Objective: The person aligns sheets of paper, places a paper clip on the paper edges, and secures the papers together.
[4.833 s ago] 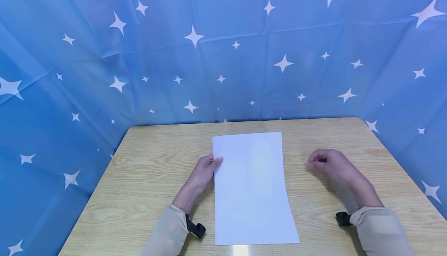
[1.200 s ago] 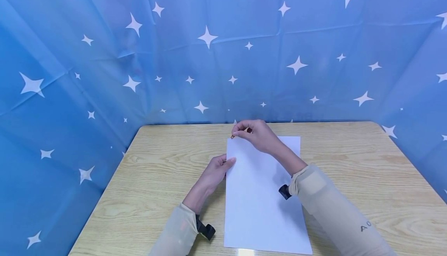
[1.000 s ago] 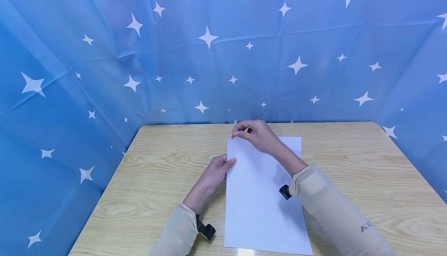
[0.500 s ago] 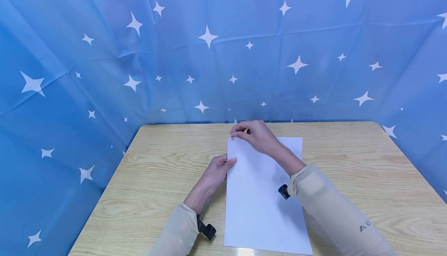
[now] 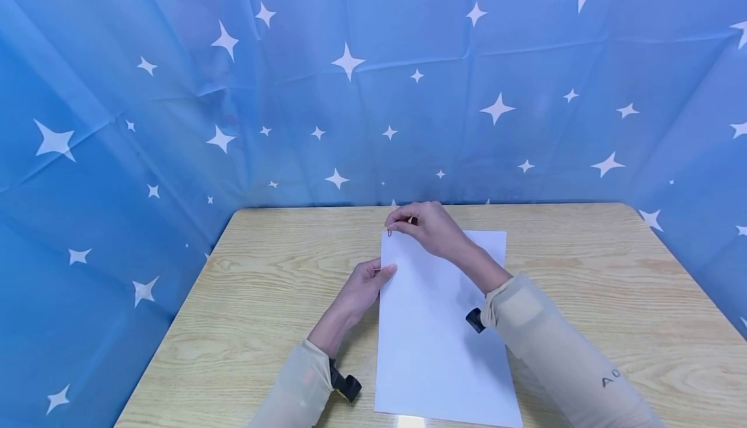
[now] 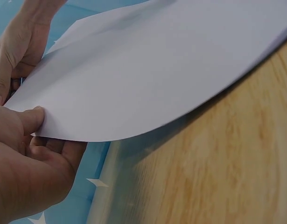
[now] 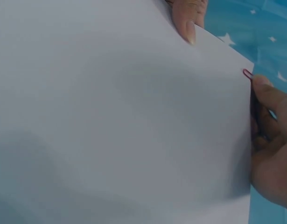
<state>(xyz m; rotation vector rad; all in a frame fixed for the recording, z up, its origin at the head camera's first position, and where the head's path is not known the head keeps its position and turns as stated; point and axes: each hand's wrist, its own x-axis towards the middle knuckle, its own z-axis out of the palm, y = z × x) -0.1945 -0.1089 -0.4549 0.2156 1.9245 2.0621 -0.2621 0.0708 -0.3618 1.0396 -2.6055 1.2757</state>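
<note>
A white sheet of paper [image 5: 438, 350] is held up over the table. My left hand [image 5: 357, 290] pinches its left edge near the top, thumb in front and fingers behind, as the left wrist view shows with the sheet [image 6: 129, 79] bowing away. At the top left corner my right hand [image 5: 430, 227] pinches a small reddish paper clip [image 5: 390, 233]. In the right wrist view the rounded end of the paper clip [image 7: 247, 73] lies over the front of the sheet, just inside its top edge. The thumb and fingertips cover the clip's other end.
The light wood table [image 5: 262, 298] extends to both sides of the sheet. A blue curtain [image 5: 373, 104] with white stars hangs behind it and along the sides. Black wrist straps [image 5: 344, 382] show at the cuffs of beige sleeves [image 5: 548, 331].
My right hand has brought the paper clip from right of the sheet to its top left corner. Over the last second the clip has moved down over the edge. My left hand keeps its grip.
</note>
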